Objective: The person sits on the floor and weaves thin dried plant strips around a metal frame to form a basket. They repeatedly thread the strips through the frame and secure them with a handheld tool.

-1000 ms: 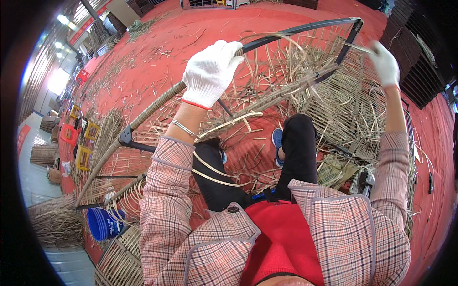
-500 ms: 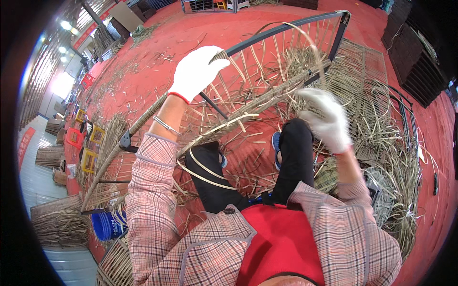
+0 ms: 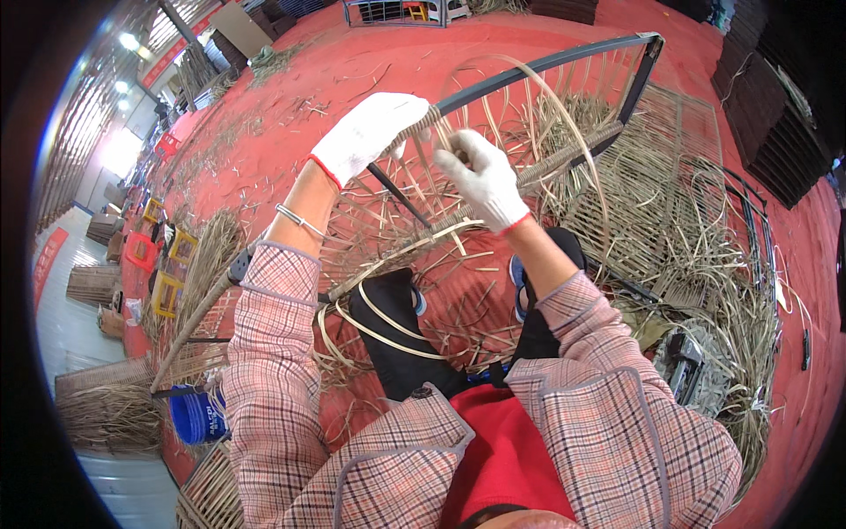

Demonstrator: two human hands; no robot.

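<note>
Right now we see our gloved left hand (image 3: 370, 132) wrapped around the dark metal frame (image 3: 546, 63) where the rattan wrapping ends, holding it up over the red floor (image 3: 352, 62). Our right hand (image 3: 483, 176), just beside it, pinches a pale rattan strip (image 3: 564, 115) that loops high above the half-woven frame.

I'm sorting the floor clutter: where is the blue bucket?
In the head view the blue bucket stands at lower left, beside the person's left elbow, next to bundled straw.
</note>
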